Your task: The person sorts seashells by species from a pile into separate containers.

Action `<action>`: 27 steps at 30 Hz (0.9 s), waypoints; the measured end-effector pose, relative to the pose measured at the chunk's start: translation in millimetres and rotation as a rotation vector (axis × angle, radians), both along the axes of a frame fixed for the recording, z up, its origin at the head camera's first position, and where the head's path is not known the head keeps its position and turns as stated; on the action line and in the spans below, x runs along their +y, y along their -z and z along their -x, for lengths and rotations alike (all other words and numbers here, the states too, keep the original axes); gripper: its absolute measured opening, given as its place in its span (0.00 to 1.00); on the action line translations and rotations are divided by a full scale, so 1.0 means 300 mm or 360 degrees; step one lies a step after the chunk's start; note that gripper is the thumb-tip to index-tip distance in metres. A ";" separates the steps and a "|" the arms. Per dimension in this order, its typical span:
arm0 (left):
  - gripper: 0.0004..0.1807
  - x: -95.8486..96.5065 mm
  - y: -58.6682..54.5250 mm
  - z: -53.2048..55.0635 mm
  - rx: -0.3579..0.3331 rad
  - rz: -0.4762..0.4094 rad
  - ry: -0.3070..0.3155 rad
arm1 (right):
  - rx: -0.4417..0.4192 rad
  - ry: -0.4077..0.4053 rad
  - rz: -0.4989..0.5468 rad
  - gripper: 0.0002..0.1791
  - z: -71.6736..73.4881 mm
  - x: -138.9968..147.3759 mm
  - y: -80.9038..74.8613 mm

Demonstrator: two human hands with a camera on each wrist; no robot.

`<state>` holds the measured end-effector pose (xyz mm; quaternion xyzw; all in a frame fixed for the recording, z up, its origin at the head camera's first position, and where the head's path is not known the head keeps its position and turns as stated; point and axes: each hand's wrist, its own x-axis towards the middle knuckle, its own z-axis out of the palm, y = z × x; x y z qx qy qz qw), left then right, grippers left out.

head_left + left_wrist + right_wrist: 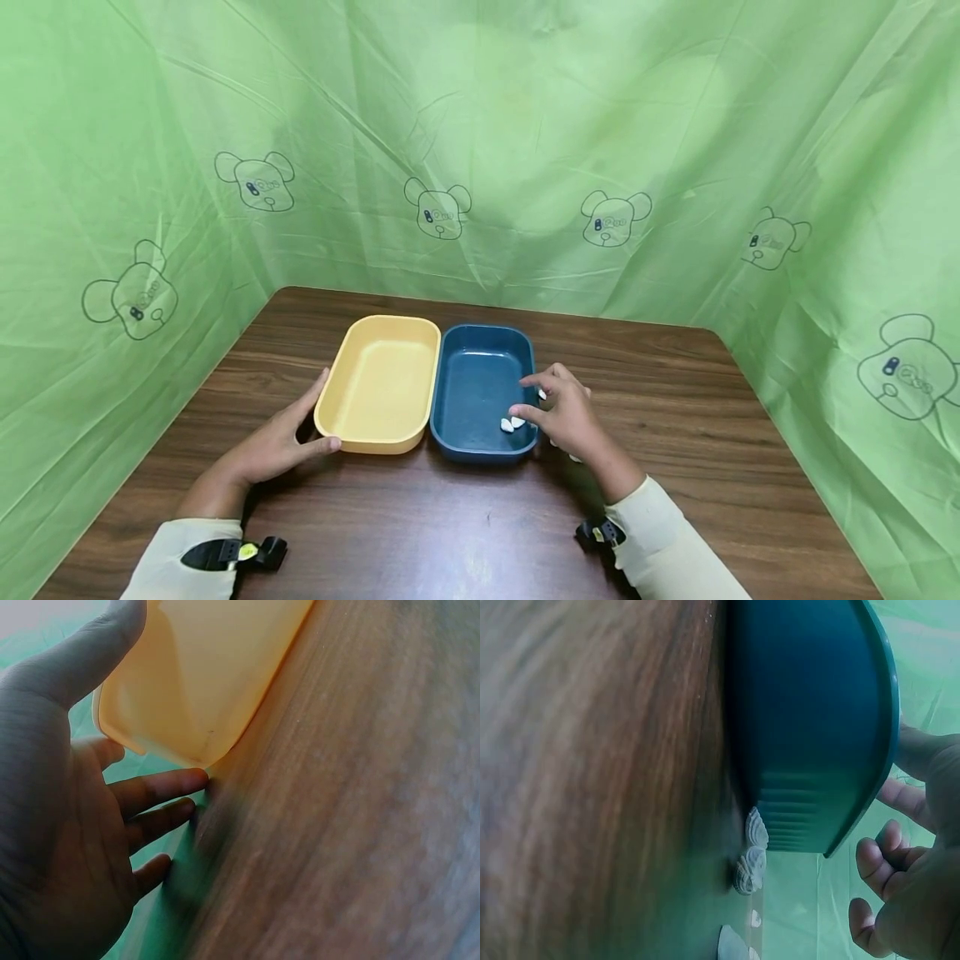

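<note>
My left hand [273, 442] rests against the near left corner of a yellow tray [324, 421], its fingers along the left side and the thumb at the front wall. In the left wrist view the fingers are fairly straight beside the yellow tray [172, 712]. My right hand [566, 412] hovers over the right rim of a blue tray [480, 379], thumb and index finger apart with nothing seen between them. Two small white shells [507, 425] lie on the blue tray's floor near the thumb. Ridged white shells [756, 829] sit outside, beside the blue tray's wall.
Both trays stand side by side on a dark wooden table [420, 525]. More white shells [574, 457] lie right of the blue tray, partly hidden by my right hand. A green cloth [525, 125] with printed bear heads hangs around the table's back and sides.
</note>
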<state>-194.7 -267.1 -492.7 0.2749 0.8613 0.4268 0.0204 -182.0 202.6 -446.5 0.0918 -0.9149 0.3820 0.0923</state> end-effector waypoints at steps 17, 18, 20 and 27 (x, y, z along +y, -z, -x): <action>0.63 0.002 0.002 0.002 0.0029 0.0002 0.0013 | -0.0014 -0.0060 0.0161 0.23 0.017 0.058 -0.011; 0.63 0.002 0.002 0.002 0.0028 0.0004 0.0011 | -0.0008 -0.0067 0.0169 0.23 0.017 0.063 -0.011; 0.63 0.000 0.002 0.000 0.0027 0.0007 0.0007 | -0.0011 -0.0074 0.0190 0.22 0.019 0.071 -0.013; 0.63 -0.001 0.003 -0.003 0.0043 0.0003 0.0008 | 0.0006 -0.0072 0.0224 0.25 0.028 0.100 -0.017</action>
